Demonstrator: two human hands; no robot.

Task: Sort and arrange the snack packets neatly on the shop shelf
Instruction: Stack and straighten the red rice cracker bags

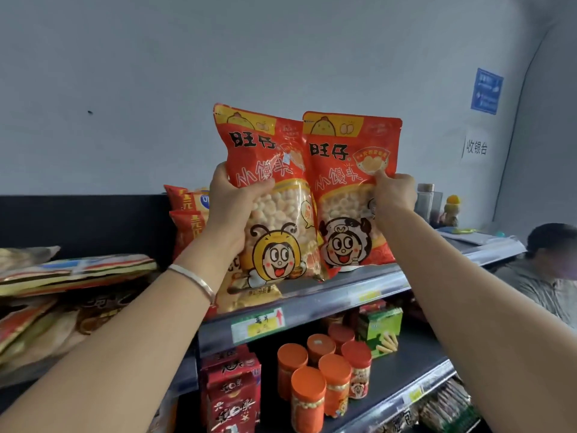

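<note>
Two red snack packets with cartoon faces stand upright side by side over the top shelf [312,303]. My left hand [232,203] grips the left packet [265,157] at its left edge, thumb across the front. My right hand [394,195] pinches the right packet [346,142] at its right edge. The right packet's bottom rests on the shelf. The left packet's bottom overlaps a yellow packet [249,292] lying below it. More red and yellow packets [187,210] stand behind my left hand.
Flat packets [68,273] are piled at the left of the top shelf. The lower shelf holds orange-lidded jars [315,382], red boxes [231,389] and a green box [379,326]. A seated person [549,270] is at the right, beyond a counter with small items.
</note>
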